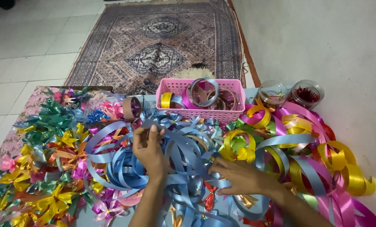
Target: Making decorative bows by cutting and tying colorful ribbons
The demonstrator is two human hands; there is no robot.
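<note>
A big tangle of light blue ribbon (183,151) lies in loops on the floor in front of me. My left hand (149,152) is raised in the middle of it, fingers pinched on a blue ribbon strand. My right hand (240,178) rests lower and to the right, its fingers closed on blue ribbon near the tangle's edge. Yellow, pink and red ribbon coils (314,159) spread to the right of my right hand.
A pile of finished ribbon bows (49,159) in green, yellow, orange and pink covers the left. A pink plastic basket (200,113) holds ribbon rolls behind the tangle. Two clear round jars (290,94) stand at the right. A patterned rug (162,42) lies beyond.
</note>
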